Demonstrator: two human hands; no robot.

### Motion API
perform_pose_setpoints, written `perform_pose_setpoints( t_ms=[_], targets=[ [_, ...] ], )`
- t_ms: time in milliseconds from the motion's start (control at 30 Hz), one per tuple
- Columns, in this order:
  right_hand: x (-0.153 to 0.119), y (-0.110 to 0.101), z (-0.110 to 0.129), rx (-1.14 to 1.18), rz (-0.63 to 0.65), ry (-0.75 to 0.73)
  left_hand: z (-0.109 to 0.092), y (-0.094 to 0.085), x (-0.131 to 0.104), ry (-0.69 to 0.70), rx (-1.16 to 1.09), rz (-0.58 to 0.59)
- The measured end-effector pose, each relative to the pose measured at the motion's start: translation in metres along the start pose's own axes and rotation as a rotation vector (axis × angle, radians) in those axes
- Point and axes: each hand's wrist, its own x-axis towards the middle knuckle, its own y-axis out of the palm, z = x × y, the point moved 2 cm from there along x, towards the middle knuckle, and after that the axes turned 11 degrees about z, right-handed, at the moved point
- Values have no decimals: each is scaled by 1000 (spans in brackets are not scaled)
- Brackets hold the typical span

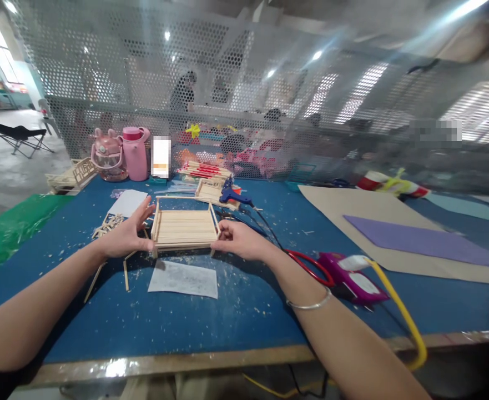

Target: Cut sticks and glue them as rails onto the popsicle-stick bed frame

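Note:
Between my two hands is a small wooden stick model [183, 226], a slatted rectangle with low side rails and short legs. My left hand [125, 232] spans its left side, thumb at the lower front corner and fingers up along the post. The fingers of my right hand [238, 239] are curled round the front right corner. A pile of short stick pieces [109, 224] lies by my left wrist. On the near side of the model rests a white paper slip [183, 279] with faint marks. Behind it is a blue glue gun [233, 194].
Pink bottles [135, 158] and several stick bundles [205, 171] stand or lie along the perforated metal screen [236, 94]. Red-handled scissors [311, 266], a purple power strip [352, 280] and its yellow cable [402, 311] are at right, near a purple sheet [419, 241] on beige board.

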Motion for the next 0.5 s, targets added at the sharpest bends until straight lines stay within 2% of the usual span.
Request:
perform_pose_setpoints(
  t_ms=[67, 133, 233, 267, 300, 367, 500],
  targets=[
    [-11, -8, 10, -102, -25, 33, -4, -5, -2, 10, -12, -123],
    [-24, -11, 22, -132, 47, 77, -9, -9, -4, 24, -8, -252],
    [-38, 5, 37, -3, 452, 97, -12, -9, -3, -1, 31, -364],
    [-40, 11, 40, 21, 539, 69, -12, -7, -2, -14, 45, -379],
    [-40, 15, 43, 17, 574, 34, -11, -5, -1, -27, 59, -382],
    [-36, 19, 47, -49, 545, 1, -9, 1, 2, -36, 88, -370],
    [-42, 21, 61, -209, 324, -51, -7, 9, 3, -23, 179, -316]
  ],
)
